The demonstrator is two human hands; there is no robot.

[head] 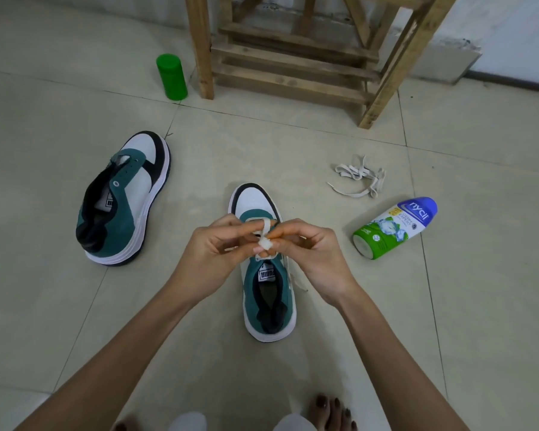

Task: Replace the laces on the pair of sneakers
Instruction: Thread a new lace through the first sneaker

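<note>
Beyond my bare foot (332, 413), my left hand (212, 245) and right hand (310, 247) are both pinching a flat white lace (266, 229) over the teal-and-white sneaker (255, 199) mid-floor, threading it. Next I'm likely needing its tip aimed at an eyelet.

Soft even light, faint shadows, wide-angle warping

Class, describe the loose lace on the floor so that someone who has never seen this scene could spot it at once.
Find the wooden stool at the far side of the floor. Between its right leg and the bottle lying on its side is the loose lace. Unlike the threaded lace on the near sneaker, it lies tangled in an off-white heap, touching nothing.
</note>
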